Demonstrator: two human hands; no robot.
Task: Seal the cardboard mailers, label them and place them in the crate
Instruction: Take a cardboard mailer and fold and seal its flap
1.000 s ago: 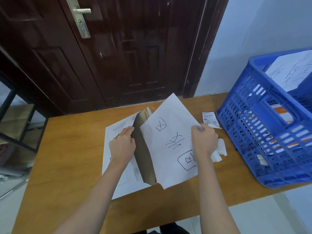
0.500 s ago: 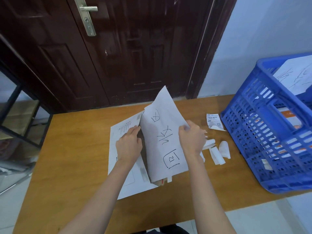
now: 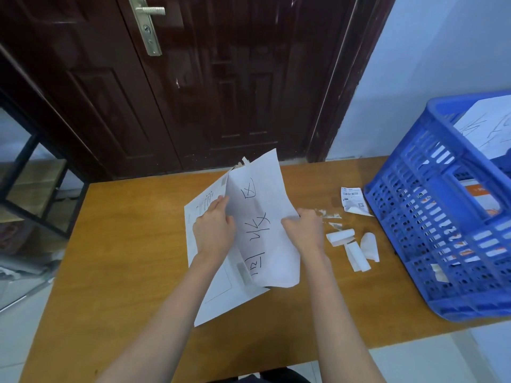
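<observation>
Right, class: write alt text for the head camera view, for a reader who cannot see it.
Two hands hold a white mailer with black handwriting, the left hand at its left edge and the right hand at its right edge, above another mailer lying flat on a wooden table. Paper scraps and a blue crate sit to the right.

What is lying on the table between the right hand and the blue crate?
In the head view, curled white paper strips and a printed label lie between the right hand and the blue crate.
</observation>
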